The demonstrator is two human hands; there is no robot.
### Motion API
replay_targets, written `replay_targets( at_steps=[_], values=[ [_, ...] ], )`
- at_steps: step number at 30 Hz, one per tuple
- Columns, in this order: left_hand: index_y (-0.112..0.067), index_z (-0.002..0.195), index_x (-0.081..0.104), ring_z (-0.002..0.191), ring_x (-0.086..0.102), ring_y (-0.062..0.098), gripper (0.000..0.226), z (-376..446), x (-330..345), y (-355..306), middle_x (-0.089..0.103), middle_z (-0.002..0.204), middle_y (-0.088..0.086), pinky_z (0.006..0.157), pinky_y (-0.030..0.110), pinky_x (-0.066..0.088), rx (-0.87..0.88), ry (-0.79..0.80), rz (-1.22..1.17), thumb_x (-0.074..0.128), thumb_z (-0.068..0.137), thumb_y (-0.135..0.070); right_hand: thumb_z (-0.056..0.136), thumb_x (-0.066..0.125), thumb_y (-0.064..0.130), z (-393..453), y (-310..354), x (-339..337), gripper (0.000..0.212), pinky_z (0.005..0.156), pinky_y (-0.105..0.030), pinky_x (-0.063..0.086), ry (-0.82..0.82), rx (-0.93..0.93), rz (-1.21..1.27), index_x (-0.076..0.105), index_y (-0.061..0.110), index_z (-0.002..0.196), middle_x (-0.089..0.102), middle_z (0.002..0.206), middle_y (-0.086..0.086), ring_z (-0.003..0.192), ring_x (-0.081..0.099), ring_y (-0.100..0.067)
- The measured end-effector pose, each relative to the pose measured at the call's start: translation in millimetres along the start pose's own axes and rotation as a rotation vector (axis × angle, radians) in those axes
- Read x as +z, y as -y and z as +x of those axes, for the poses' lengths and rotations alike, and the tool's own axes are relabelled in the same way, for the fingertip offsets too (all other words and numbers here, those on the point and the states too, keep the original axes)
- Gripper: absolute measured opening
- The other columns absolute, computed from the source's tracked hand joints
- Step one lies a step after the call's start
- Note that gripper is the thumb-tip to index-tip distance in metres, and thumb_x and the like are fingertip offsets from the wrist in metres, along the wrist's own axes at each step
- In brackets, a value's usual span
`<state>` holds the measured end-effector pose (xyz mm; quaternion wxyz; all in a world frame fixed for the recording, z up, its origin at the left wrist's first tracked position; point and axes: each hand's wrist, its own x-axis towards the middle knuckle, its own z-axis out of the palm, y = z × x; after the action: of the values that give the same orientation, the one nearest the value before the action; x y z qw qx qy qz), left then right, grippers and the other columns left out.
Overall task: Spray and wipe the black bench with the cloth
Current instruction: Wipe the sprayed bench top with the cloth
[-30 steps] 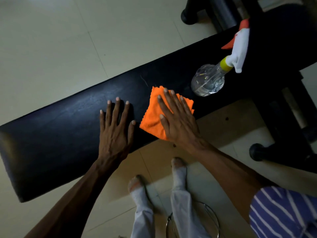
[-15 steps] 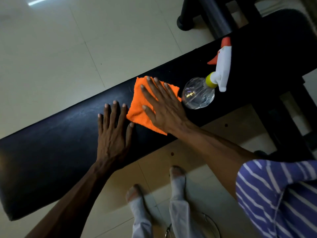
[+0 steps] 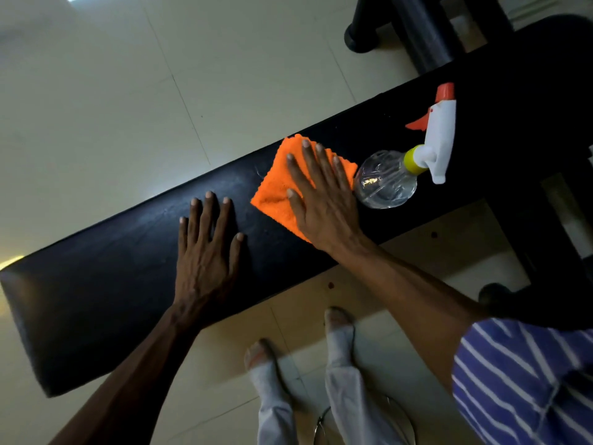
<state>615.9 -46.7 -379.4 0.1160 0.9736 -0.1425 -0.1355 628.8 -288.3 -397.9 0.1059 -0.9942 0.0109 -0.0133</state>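
A long black padded bench [image 3: 106, 284] runs from lower left to upper right. On it lies an orange cloth [image 3: 274, 191], folded flat. My right hand [image 3: 321, 200] presses on the cloth with straight, spread fingers. My left hand [image 3: 205, 252] rests flat on the bare bench surface to the left of the cloth, a short gap between them. A clear spray bottle [image 3: 385, 184] with a white and orange trigger head lies on its side on the bench, just right of my right hand and close to the cloth's edge.
Pale tiled floor [image 3: 128, 91] lies beyond the bench. The bench's black frame and feet [image 3: 417, 30] stand at the upper right and right. My socked feet [image 3: 337, 329] are on the floor below the bench, with a metal ring [image 3: 324, 422] near them.
My right hand slid the orange cloth across the bench toward its far edge and now closer to the spray bottle. My left hand stayed flat on the bench.
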Motion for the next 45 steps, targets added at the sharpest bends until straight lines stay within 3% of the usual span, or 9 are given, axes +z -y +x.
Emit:
replay_targets(
  at_steps=[6,12,19,24,28,35,39,43,45],
  values=[
    [-0.016,0.165,0.017,0.161,-0.001,0.029,0.066,-3.0,5.0,2.4,0.006,0.174,0.011,0.131,0.051,0.004,0.002,-0.023,0.003,0.03,0.106,-0.044,0.114,0.034,0.042,-75.0,22.1,14.8,0.059,0.134,-0.053,0.014,0.056,-0.295,0.024,0.024,0.021,0.168,0.015,0.178,-0.012,0.166,0.01,-0.031],
    [-0.019,0.165,0.014,0.162,-0.005,0.027,0.065,-15.5,4.5,5.3,0.003,0.174,0.008,0.131,0.05,0.003,0.012,-0.011,-0.021,0.027,0.107,-0.046,0.113,0.037,0.039,-85.0,39.7,16.7,0.06,0.134,-0.053,0.014,-0.037,0.003,0.065,0.024,0.02,0.169,0.016,0.178,-0.011,0.166,0.01,-0.029],
    [-0.017,0.165,0.018,0.161,-0.002,0.027,0.063,-39.9,-5.3,9.0,0.007,0.174,0.007,0.131,0.052,0.008,0.039,0.031,-0.08,0.028,0.108,-0.044,0.112,0.039,0.05,-96.9,27.8,6.8,0.061,0.133,-0.053,0.018,0.064,-0.167,0.054,0.028,0.026,0.167,0.018,0.178,-0.008,0.166,0.013,-0.028],
    [-0.012,0.161,0.029,0.161,0.009,0.028,0.061,-46.7,-18.6,-12.2,0.023,0.171,0.011,0.129,0.054,0.018,0.065,0.04,-0.177,0.03,0.108,-0.041,0.111,0.049,0.03,-98.7,41.1,-22.3,0.058,0.134,-0.053,0.013,0.142,0.01,0.286,0.036,0.012,0.164,0.017,0.177,-0.013,0.166,0.01,-0.031],
    [-0.011,0.16,0.032,0.16,0.014,0.028,0.059,-40.7,-26.9,-43.8,0.027,0.169,0.012,0.129,0.051,0.021,0.188,0.065,-0.216,0.033,0.11,-0.041,0.108,0.055,0.017,-110.2,26.8,-59.5,0.045,0.128,-0.042,0.033,0.092,0.18,0.441,0.054,0.005,0.151,0.038,0.169,-0.013,0.158,0.035,-0.029],
    [-0.003,0.154,0.041,0.154,0.03,0.033,0.054,-10.6,-28.8,-109.0,0.04,0.161,0.017,0.13,0.046,0.02,0.28,0.062,-0.222,0.052,0.105,-0.024,0.102,0.067,0.026,-117.1,-25.2,-107.7,0.017,0.088,-0.047,0.061,-0.14,0.546,0.699,0.072,0.014,0.114,0.069,0.115,-0.001,0.102,0.071,-0.018],
    [-0.006,0.156,0.038,0.156,0.027,0.033,0.056,7.4,-20.7,-137.7,0.036,0.164,0.017,0.13,0.042,0.015,0.28,0.112,-0.163,0.052,0.105,-0.024,0.091,0.08,0.046,-103.5,-58.6,-117.4,0.044,0.093,-0.035,0.06,-0.146,0.65,0.784,0.063,0.024,0.126,0.065,0.123,0.007,0.114,0.064,-0.011],
    [-0.007,0.156,0.039,0.155,0.027,0.034,0.056,21.2,-14.8,-157.8,0.035,0.164,0.016,0.129,0.04,0.016,0.22,0.148,-0.129,0.051,0.104,-0.022,0.081,0.088,0.05,-76.3,-81.9,-122.0,0.088,0.099,-0.009,0.041,-0.113,0.548,0.832,0.043,0.027,0.153,0.05,0.146,0.006,0.134,0.05,-0.008],
    [-0.01,0.154,0.04,0.154,0.028,0.032,0.053,24.9,-12.9,-164.5,0.034,0.164,0.012,0.127,0.04,0.02,0.192,0.179,-0.089,0.047,0.105,-0.028,0.08,0.089,0.05,-57.2,-86.8,-123.8,0.097,0.105,-0.011,0.044,-0.114,0.461,0.844,0.039,0.022,0.159,0.046,0.154,0.0,0.139,0.048,-0.008]
  ],
)
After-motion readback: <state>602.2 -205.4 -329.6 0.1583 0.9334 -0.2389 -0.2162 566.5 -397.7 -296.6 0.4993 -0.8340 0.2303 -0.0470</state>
